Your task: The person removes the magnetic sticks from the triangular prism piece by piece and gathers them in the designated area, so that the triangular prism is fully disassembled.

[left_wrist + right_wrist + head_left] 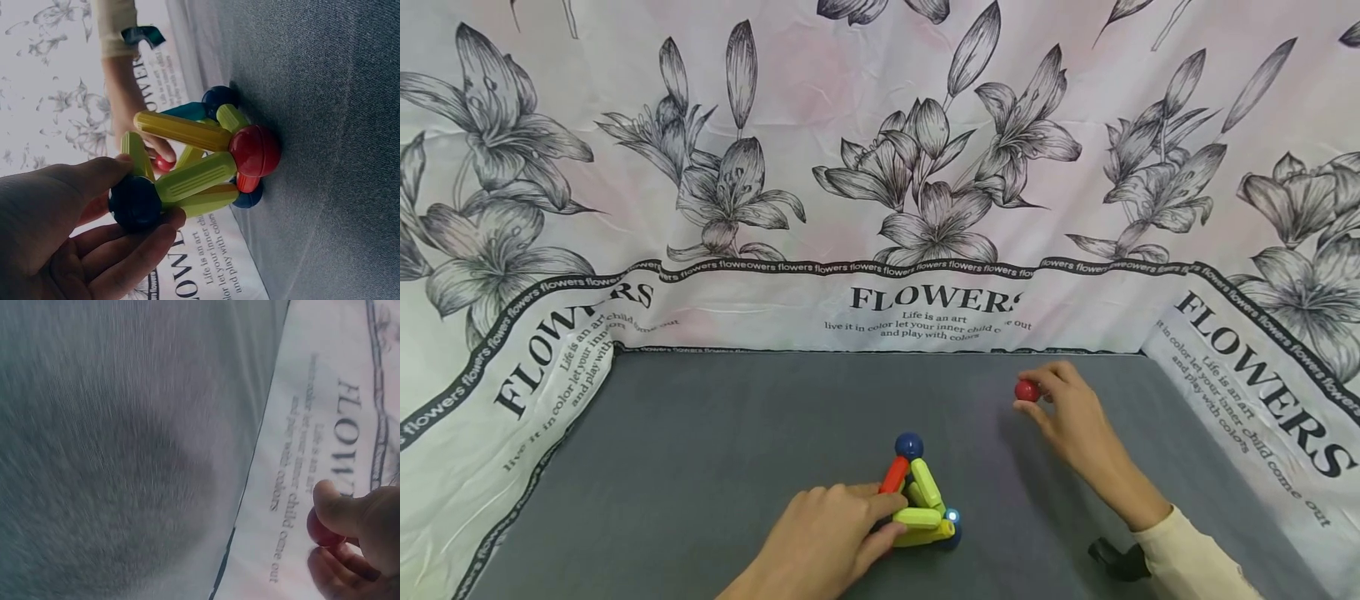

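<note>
While right hand point(1072, 421) pinches red ball point(1026, 391), left hand point(822, 533) grips blue ball point(134, 205), seemingly obscured in head view

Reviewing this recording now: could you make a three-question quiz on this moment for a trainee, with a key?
1. Which hand holds a red ball apart from the rod structure?
2. Multiple choice: in the head view, what colour is the structure's uppermost ball? a) yellow b) blue c) white
3. True or false: only one hand is holding something.

Key: 1. The right hand. 2. b. 3. False; the left hand grips the structure.
</note>
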A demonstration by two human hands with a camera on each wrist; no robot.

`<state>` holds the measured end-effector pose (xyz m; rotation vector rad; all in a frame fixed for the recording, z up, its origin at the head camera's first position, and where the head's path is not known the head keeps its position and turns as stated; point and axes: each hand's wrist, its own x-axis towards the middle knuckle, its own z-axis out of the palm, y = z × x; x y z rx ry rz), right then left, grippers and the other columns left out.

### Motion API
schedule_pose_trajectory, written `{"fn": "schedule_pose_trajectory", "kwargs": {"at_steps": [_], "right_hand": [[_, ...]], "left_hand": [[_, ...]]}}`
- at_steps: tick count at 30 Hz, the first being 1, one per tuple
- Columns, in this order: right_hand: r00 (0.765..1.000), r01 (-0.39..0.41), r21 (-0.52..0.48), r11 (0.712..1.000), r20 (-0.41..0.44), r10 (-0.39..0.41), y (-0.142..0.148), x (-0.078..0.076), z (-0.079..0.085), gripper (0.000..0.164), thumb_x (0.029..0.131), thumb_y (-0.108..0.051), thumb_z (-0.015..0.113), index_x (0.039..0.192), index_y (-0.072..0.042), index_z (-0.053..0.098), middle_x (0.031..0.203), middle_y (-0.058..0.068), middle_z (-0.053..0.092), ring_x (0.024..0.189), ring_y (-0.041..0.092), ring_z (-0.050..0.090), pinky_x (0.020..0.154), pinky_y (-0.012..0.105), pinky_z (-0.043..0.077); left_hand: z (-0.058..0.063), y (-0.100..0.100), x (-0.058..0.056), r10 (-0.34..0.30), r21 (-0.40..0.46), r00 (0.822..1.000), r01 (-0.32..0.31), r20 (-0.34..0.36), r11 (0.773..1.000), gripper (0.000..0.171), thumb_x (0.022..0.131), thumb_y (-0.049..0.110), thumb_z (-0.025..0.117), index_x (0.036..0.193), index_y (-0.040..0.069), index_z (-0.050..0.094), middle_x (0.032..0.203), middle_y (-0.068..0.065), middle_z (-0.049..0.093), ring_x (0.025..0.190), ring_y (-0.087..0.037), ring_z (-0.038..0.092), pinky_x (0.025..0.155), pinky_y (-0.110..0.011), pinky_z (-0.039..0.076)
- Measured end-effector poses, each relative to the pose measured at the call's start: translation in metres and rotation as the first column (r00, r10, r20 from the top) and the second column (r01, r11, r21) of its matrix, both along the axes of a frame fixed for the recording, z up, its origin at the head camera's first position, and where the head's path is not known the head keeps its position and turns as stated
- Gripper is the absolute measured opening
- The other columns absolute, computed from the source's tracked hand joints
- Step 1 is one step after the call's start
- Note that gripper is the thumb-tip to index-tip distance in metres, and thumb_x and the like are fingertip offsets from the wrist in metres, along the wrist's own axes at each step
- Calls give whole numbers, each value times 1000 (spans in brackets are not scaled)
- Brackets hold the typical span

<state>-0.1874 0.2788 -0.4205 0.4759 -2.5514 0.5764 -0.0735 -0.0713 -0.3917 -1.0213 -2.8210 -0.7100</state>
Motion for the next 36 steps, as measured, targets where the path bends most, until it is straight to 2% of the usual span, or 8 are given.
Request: {"fn": "schedule_pose_trajectory", "kwargs": {"at_steps": [5,12,17,26,36], "right_hand": [[1000,9,33,999,10,-9,7,-20,-4,40,81,1,90,118,3,74,107,16,64,90,31,64,76,51,54],[986,33,84,996,162,-46,13,-47,-11,39,88,4,82,124,7,68,112,22,64,94,37,65,78,55,54],[971,58,97,994,225,-79,17,-63,-17,37,92,5,76,127,11,66,116,26,62,100,41,65,82,57,54],[955,68,126,990,278,-101,24,-81,-25,36,93,4,73,127,10,64,115,25,61,100,42,63,83,60,52],[946,74,176,982,299,-125,24,-87,-30,39,91,3,77,126,9,64,116,26,62,100,44,66,83,61,53]], "left_hand": [[-1,0,0,0,0,1000,0,7,1000,17,104,35,69,116,25,77,92,18,64,56,2,41,50,-17,35],[1,0,0,2,-4,1000,-2,-11,1000,18,105,35,69,116,24,77,92,16,65,57,2,41,49,-16,35],[1,1,-1,0,-12,1000,0,-26,1000,16,105,35,69,115,25,77,92,17,65,58,2,41,49,-16,34],[0,1,1,3,-14,999,-3,-39,1000,10,103,35,71,106,26,75,82,19,55,54,3,38,47,-15,32],[2,1,0,2,-25,1000,-2,-14,1000,12,104,37,70,106,26,75,81,17,55,54,3,38,46,-15,32]]}}
